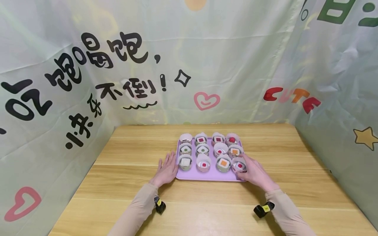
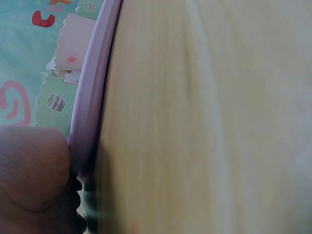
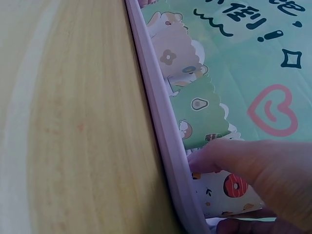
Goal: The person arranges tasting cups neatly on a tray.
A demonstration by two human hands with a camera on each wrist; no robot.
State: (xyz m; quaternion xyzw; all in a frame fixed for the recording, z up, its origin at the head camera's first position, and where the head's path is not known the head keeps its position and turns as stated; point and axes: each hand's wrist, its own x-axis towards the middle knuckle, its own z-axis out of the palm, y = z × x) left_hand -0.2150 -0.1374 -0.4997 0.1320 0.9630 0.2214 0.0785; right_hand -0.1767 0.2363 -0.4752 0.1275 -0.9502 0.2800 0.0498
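A lilac tray [image 1: 206, 177] lies on the table, bearing several paper baking cups in rows. Each cup surrounds a small piece with a white, red, orange, green or dark red top. At the front right corner, my right hand [image 1: 255, 172] grips a cup [image 1: 238, 165] with a red-centred piece, fingers behind it and thumb in front. The right wrist view shows the thumb [image 3: 219, 156] against this cup's donut-print wrapper [image 3: 219, 195]. My left hand [image 1: 166, 168] rests beside the tray's left edge, fingers extended. In the left wrist view, part of that hand [image 2: 31, 170] is close against the tray rim [image 2: 90, 92].
Beneath the tray is a wood-grain table [image 1: 141, 203]. Printed cloth [image 1: 236, 65] hangs behind it and at both sides. Another cup with an orange-topped piece [image 1: 223, 163] stands just left of the gripped one, with a further cup [image 1: 235, 151] right behind it.
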